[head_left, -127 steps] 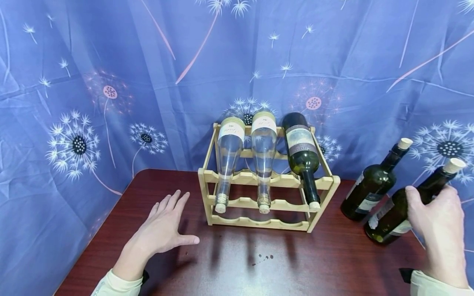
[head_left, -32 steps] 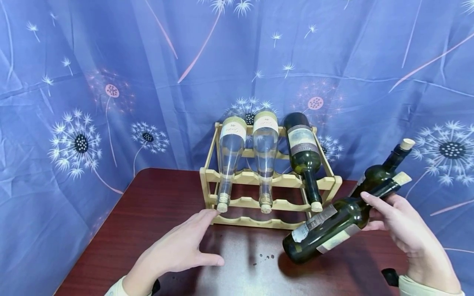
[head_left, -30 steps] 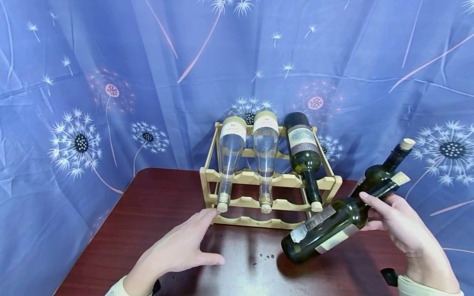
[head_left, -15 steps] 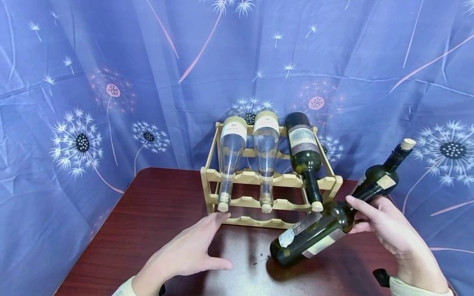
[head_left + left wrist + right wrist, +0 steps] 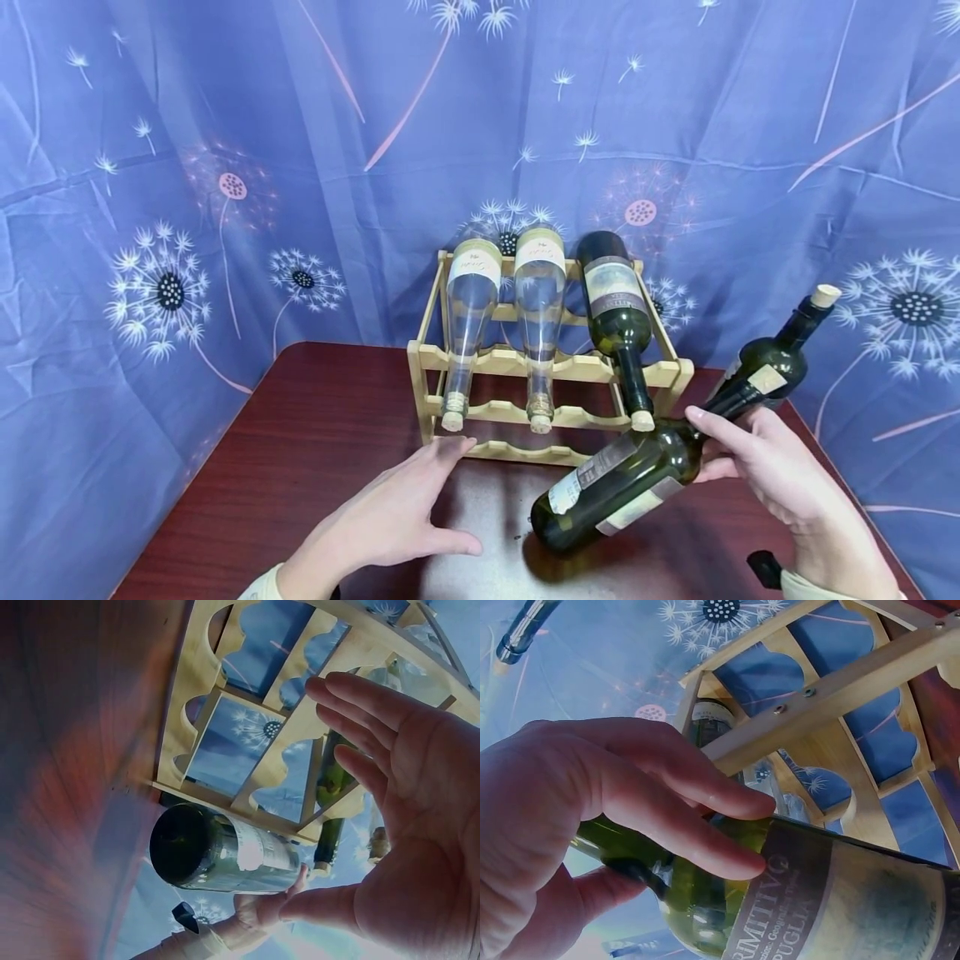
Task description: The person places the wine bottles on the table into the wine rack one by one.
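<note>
My right hand grips a dark green wine bottle around its neck and shoulder. The bottle lies tilted, base toward the front left and corked neck toward the back right. In the right wrist view, fingers press the glass beside a printed label. My left hand is spread with thumb apart, holding nothing, near the front left of the wooden wine rack. From the left wrist view, the bottle's round base faces the open left palm.
On the rack's top tier lie two clear bottles, a left one and a middle one, plus a green bottle at right. Another dark corked bottle stands behind the right hand. A patterned blue curtain hangs behind the brown table.
My right hand took the front bottle from the right, tilted it and carried it leftward to the rack's front. My left hand moved right and nearer to the front edge.
</note>
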`<state>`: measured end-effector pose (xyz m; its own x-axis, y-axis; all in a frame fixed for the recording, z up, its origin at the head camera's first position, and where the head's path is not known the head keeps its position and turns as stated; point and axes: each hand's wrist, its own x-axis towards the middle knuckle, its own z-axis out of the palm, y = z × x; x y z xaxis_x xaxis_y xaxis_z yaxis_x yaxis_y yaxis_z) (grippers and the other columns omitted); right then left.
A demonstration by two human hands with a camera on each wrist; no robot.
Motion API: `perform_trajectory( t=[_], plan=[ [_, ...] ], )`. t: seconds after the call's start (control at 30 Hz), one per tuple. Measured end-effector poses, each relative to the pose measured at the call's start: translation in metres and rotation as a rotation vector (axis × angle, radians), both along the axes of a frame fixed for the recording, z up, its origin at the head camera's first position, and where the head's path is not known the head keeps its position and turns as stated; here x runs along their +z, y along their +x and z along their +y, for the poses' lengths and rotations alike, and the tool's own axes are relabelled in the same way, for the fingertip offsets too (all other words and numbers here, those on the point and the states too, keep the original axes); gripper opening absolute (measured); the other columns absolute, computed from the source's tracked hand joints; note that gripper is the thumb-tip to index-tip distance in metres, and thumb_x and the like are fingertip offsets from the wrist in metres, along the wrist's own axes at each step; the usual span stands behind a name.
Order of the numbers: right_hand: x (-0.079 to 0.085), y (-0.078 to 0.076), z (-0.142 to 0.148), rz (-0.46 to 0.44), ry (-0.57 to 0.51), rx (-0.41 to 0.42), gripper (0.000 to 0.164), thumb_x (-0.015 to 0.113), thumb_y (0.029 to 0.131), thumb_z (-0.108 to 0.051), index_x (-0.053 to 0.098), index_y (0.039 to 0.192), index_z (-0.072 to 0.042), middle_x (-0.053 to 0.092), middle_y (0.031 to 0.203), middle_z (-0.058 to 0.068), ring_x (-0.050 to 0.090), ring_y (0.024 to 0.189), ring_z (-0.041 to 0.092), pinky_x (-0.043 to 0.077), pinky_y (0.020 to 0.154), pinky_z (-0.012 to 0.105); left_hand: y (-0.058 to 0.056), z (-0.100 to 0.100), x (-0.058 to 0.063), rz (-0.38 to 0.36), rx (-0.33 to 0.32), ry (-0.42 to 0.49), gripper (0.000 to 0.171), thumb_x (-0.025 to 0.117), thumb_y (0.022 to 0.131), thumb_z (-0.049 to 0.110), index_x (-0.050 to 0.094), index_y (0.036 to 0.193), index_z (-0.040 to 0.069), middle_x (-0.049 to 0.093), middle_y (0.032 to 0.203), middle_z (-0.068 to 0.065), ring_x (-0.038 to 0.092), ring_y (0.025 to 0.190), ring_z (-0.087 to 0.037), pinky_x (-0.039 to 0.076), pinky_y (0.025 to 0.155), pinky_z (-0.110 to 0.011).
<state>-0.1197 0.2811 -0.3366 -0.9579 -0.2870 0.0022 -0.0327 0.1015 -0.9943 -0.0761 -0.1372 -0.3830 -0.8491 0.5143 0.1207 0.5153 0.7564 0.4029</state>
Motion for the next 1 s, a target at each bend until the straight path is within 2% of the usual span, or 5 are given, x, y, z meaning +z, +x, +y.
perform_trajectory(
  t=[0.3,0.43,0.63,0.83,1.0],
  plan=[
    [-0.003,-0.001,-0.008,-0.03,0.005,0.022,0.025,0.047,0.102,-0.018,0.053,0.109,0.005,0.069,0.092,0.024,0.069,0.08,0.038,0.054,0.07,0.049,0.0,0.004,-0.004,-0.015,0.009,0.009,0.106,0.057,0.067,0.082,0.026,0.151,0.026,0.033,0.149,0.009,0.036,0.134,-0.01,0.04,0.101,-0.038],
    [-0.005,-0.001,-0.012,-0.045,-0.017,0.023,0.025,0.047,0.102,-0.019,0.055,0.107,0.005,0.069,0.092,0.025,0.068,0.081,0.04,0.053,0.071,0.052,0.001,0.007,-0.004,-0.003,-0.004,0.024,0.104,0.06,0.068,0.079,0.028,0.15,0.024,0.033,0.149,0.01,0.033,0.135,-0.009,0.039,0.102,-0.038],
    [-0.01,0.0,-0.021,-0.083,-0.058,0.026,0.026,0.049,0.101,-0.02,0.057,0.108,0.003,0.069,0.094,0.025,0.068,0.084,0.041,0.052,0.072,0.054,0.002,0.012,-0.007,0.008,-0.002,0.029,0.104,0.057,0.068,0.081,0.021,0.151,0.03,0.033,0.148,0.01,0.035,0.134,-0.011,0.042,0.1,-0.04],
    [-0.017,-0.001,-0.028,-0.101,-0.132,0.082,0.025,0.047,0.102,-0.019,0.06,0.112,-0.001,0.069,0.098,0.024,0.068,0.087,0.039,0.051,0.075,0.055,0.002,0.018,-0.012,0.035,-0.003,0.057,0.104,0.061,0.068,0.079,0.019,0.151,0.034,0.036,0.145,0.01,0.04,0.131,-0.011,0.044,0.097,-0.039],
    [-0.024,-0.002,-0.036,-0.112,-0.226,0.13,0.024,0.047,0.102,-0.014,0.062,0.111,0.001,0.069,0.1,0.02,0.069,0.087,0.032,0.052,0.073,0.055,0.003,0.021,-0.015,0.006,-0.005,0.08,0.103,0.062,0.068,0.078,0.017,0.15,0.037,0.036,0.145,0.012,0.044,0.127,-0.011,0.046,0.094,-0.04]
  ],
)
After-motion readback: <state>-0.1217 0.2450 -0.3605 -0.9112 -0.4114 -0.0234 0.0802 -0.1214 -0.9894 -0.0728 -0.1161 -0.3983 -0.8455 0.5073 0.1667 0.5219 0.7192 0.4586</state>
